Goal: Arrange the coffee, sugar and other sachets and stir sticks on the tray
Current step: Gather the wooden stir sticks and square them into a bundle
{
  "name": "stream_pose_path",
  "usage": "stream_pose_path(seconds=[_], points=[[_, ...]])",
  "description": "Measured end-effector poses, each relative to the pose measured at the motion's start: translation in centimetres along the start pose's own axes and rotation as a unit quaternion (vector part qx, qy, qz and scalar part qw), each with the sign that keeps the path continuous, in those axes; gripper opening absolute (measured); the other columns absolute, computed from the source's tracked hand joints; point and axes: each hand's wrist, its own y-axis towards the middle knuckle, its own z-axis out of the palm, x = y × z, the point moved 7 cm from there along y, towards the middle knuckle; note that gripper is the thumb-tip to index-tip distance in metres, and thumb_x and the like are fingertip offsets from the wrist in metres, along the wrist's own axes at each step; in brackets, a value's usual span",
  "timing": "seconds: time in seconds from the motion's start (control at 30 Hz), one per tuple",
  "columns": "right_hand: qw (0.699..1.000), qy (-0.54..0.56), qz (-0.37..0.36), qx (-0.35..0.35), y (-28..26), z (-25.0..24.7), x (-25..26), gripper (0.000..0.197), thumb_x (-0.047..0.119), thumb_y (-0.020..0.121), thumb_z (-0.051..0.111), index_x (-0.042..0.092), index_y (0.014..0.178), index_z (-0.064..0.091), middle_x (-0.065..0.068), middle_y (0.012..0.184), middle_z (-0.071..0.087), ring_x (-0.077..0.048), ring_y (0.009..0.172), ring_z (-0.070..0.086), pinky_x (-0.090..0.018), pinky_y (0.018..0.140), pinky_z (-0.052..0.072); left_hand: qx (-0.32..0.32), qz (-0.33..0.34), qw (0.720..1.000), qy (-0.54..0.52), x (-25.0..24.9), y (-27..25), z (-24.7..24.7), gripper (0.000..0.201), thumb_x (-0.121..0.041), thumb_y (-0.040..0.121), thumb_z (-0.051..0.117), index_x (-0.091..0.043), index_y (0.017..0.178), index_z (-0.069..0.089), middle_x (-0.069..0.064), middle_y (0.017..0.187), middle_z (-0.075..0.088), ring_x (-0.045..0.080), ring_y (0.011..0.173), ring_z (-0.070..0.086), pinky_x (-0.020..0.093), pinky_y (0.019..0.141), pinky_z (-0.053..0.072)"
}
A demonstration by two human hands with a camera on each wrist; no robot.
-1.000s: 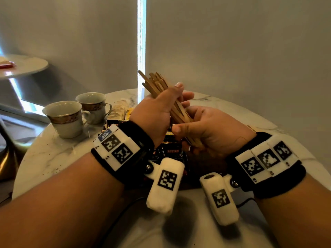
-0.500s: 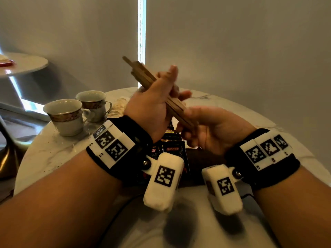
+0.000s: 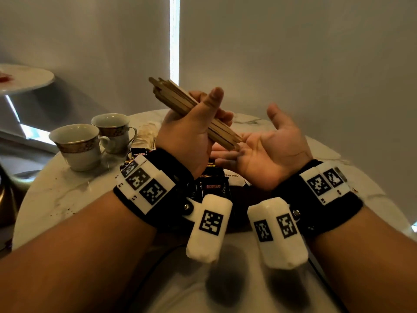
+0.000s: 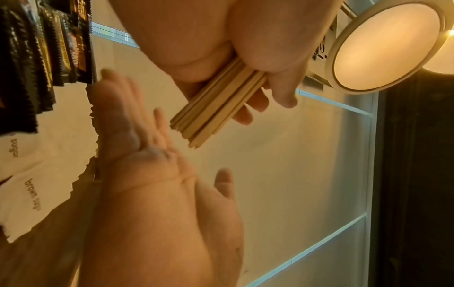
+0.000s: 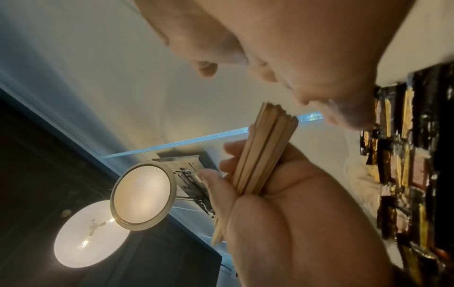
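My left hand (image 3: 189, 132) grips a bundle of wooden stir sticks (image 3: 180, 98) in its fist, raised above the table and slanting up to the left. The bundle's lower end (image 4: 191, 136) points at the palm of my right hand (image 3: 270, 145), which is held flat and open, just at or short of touching. From the right wrist view the sticks (image 5: 263, 151) stand squared up in the left hand (image 5: 294, 223). Below the hands lie black coffee sachets (image 3: 213, 186) and white sugar sachets (image 4: 36, 174) on a dark tray (image 3: 255, 193), mostly hidden.
Two gold-banded cups (image 3: 79, 145) (image 3: 115, 129) stand at the left on the round marble table (image 3: 67, 195). Pale paper sachets (image 3: 146, 136) lie behind the tray. A second small table (image 3: 22, 80) stands farther off at the left.
My right hand has let go of the sticks and opened flat. The left hand now holds the bundle alone, tilted further to the left, with the sticks drawn together.
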Motion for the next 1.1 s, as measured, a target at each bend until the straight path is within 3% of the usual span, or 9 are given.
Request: stream_pose_path(seconds=[0.13,0.23,0.33,0.43,0.57,0.73,0.83,0.93,1.1], points=[[0.997,0.02,-0.016,0.066,-0.5,1.9,-0.9,0.1,0.077,0.083,0.045,-0.002,0.145,0.041,-0.028,0.15,0.041,-0.048,0.14,0.036,-0.059,0.12,0.02,-0.005,-0.026,1.0,0.006,1.0,-0.3,0.2,0.019,-0.018,0.083,0.074,-0.013,0.081,0.056,0.005,0.065,0.061,0.026,0.07,0.064,0.045,0.076,0.057],[0.99,-0.133,-0.038,-0.031,-0.8,0.9,-0.3,0.096,0.077,0.078,0.049,0.003,0.14,0.047,-0.027,0.14,0.053,-0.046,0.13,0.05,-0.062,0.112,0.033,0.021,-0.046,0.996,0.075,0.8,-0.3,0.6,0.022,-0.02,0.09,0.07,-0.017,0.076,0.053,0.002,0.059,0.049,0.02,0.055,0.052,0.036,0.061,0.05],[0.894,-0.376,-0.168,-0.175,-2.3,0.3,3.8,0.086,0.08,0.063,0.058,0.017,0.121,0.06,-0.006,0.107,0.064,-0.024,0.099,0.058,-0.041,0.08,0.046,0.092,-0.081,0.96,0.253,0.3,-0.5,0.9,0.022,-0.027,0.093,0.068,-0.017,0.078,0.055,-0.002,0.056,0.049,0.017,0.05,0.05,0.036,0.056,0.049],[0.82,-0.502,-0.233,-0.147,-4.0,2.2,5.1,0.062,0.074,0.064,0.069,0.024,0.099,0.064,0.01,0.069,0.058,-0.014,0.067,0.05,-0.031,0.063,0.042,0.189,-0.138,0.871,0.432,1.0,-1.7,1.6,0.02,-0.038,0.089,0.07,-0.021,0.087,0.059,-0.006,0.056,0.057,0.012,0.051,0.055,0.029,0.055,0.052],[0.749,-0.603,-0.251,-0.111,-4.6,4.1,4.0,0.035,0.05,0.076,0.07,0.018,0.09,0.063,-0.005,0.082,0.071,-0.018,0.074,0.07,-0.035,0.069,0.06,0.226,-0.16,0.822,0.497,1.8,-2.4,2.3,0.014,-0.028,0.095,0.064,-0.023,0.084,0.057,-0.012,0.044,0.056,0.0,0.037,0.051,0.013,0.041,0.042],[0.782,-0.528,-0.282,-0.173,-4.0,2.2,4.9,0.029,0.036,0.089,0.07,0.007,0.092,0.063,-0.014,0.085,0.073,-0.029,0.076,0.072,-0.044,0.073,0.059,0.201,-0.128,0.861,0.45,0.8,-2.2,2.7,0.031,-0.025,0.089,0.071,-0.027,0.118,0.059,-0.004,0.068,0.065,0.003,0.049,0.058,0.018,0.046,0.046],[0.817,-0.475,-0.274,-0.178,-3.2,1.7,4.4,0.035,0.044,0.079,0.071,0.01,0.087,0.066,-0.01,0.075,0.07,-0.023,0.061,0.064,-0.033,0.057,0.049,0.207,-0.099,0.842,0.488,0.4,-2.3,3.0,0.011,-0.03,0.094,0.065,-0.036,0.101,0.059,-0.005,0.068,0.062,0.0,0.049,0.054,0.015,0.047,0.047],[0.797,-0.509,-0.268,-0.183,-3.3,1.8,4.5,0.045,0.066,0.072,0.072,0.022,0.074,0.062,0.001,0.063,0.061,-0.015,0.053,0.051,-0.032,0.054,0.041,0.205,-0.091,0.825,0.518,0.4,-2.2,2.7,0.004,-0.03,0.098,0.059,-0.032,0.101,0.058,-0.002,0.068,0.058,0.003,0.048,0.051,0.018,0.047,0.047],[0.767,-0.442,-0.393,-0.248,-6.0,1.3,8.9,0.077,0.084,0.078,0.03,0.024,0.116,0.06,0.002,0.106,0.066,-0.014,0.094,0.064,-0.037,0.077,0.05,0.221,-0.105,0.802,0.545,0.8,-2.2,2.5,0.007,-0.033,0.096,0.061,-0.034,0.102,0.056,0.0,0.075,0.062,0.006,0.054,0.056,0.021,0.052,0.052]])
